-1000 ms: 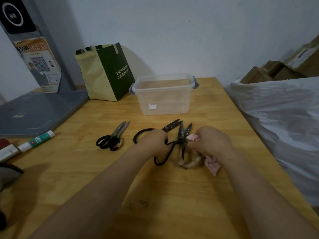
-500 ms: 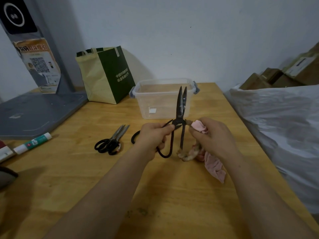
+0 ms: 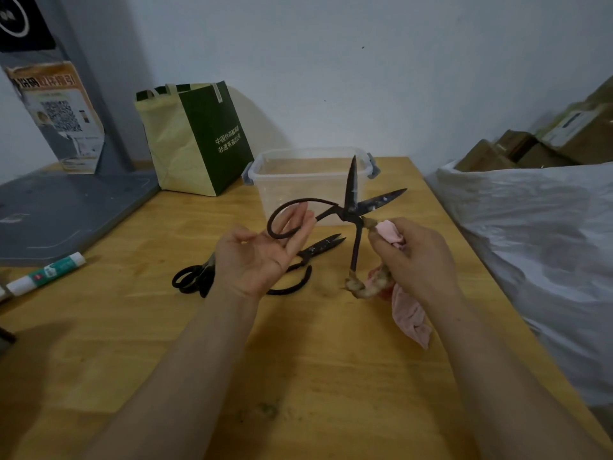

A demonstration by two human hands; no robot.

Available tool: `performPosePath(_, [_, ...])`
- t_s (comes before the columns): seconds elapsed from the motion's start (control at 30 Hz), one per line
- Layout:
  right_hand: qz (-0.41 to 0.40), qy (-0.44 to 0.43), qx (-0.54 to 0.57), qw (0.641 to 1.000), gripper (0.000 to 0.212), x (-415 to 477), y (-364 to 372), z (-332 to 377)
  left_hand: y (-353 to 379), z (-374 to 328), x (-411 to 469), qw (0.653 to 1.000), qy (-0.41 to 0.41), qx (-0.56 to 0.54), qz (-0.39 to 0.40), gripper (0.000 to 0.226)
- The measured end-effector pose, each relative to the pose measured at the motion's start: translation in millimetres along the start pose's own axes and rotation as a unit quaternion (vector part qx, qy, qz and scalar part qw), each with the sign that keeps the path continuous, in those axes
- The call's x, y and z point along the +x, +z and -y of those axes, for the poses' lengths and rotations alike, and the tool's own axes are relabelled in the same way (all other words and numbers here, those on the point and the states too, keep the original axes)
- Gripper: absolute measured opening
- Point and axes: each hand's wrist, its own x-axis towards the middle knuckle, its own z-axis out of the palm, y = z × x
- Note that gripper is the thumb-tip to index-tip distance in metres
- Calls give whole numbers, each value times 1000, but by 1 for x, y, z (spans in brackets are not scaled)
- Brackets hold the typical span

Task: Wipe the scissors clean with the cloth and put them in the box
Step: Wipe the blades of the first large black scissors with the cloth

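**Open scissors held up in front of the box**

Head view – the wooden surface [image 3: 331, 376] carries a clear plastic box [image 3: 285, 190] at the back, lidless, with a green-and-cream paper bag [image 3: 195, 137] just beside it on the left. A grey stand base [image 3: 66, 210] fills the far left, and a glue stick [image 3: 46, 272] lies near its edge. Two more pairs lie flat below the hands: a dark iron pair [image 3: 321, 249] and, to its left, small black-handled scissors [image 3: 190, 278], partly hidden by the left wrist. A white plastic sheet [image 3: 530, 244] runs along the right side, with cardboard boxes [image 3: 517, 151] behind it.

The black scissors [image 3: 350, 207] are held in the air between the hands and the box, blades spread – one pointing up across the box wall, the other out to the right.

The left grip [image 3: 262, 254] is palm up with fingers nearly straight, and the bare loop handle hangs over them. The right grip [image 3: 414, 260] is curled tight, pinching the pink cloth [image 3: 389, 230] near the pivot; the rag-bound handle curves into it and the cloth's tail hangs below. Both forearms reach in from the lower edge.
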Motion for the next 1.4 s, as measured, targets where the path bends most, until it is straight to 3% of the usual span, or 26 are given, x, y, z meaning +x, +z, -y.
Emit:
performPosePath(0.07, [-2,5,-8,1000,18,0,2,0,0,10,-1,1000,14,-11,17,75])
performPosePath(0.2, [-7,4,17,1000,15,-2,8,2,-1,33,7,967,92,217,-100,50])
performPosePath(0.33, [3,-5,23,1000,17,-5,12,6,2,40,11,963,115,214,-113,31])
performPosePath(0.4, [9,-12,23,1000,17,-6,14,8,1,42,10,969,99,204,-100,38])
performPosePath(0.5, [21,-33,16,999,18,-10,19,12,0,47,10,949,97,292,-67,50])
performPosePath(0.67, [44,-63,-14,997,18,-12,22,13,1,49,13,920,127,340,-147,33])
performPosePath(0.8, [93,-60,-13,994,16,-13,24,13,-5,46,13,919,129,315,-199,50])
performPosePath(0.9, [145,35,101,984,33,-8,15,15,-10,43,9,919,133,313,-201,49])
performPosePath(0.97, [111,107,190,970,43,-3,6,16,-16,42,6,917,125,321,-199,44])
performPosePath(1.1, [60,154,248,955,17,3,-1,11,-25,42,3,920,88,334,-185,23])
performPosePath(1.13, [48,141,236,960,10,3,0,12,-27,42,3,920,78,339,-179,19])
performPosePath(1.27, [42,-6,137,990,15,-4,7,15,-31,41,2,921,61,351,-158,17])
performPosePath(1.4, [55,-95,89,990,18,-10,18,16,-31,42,1,921,62,359,-138,17])
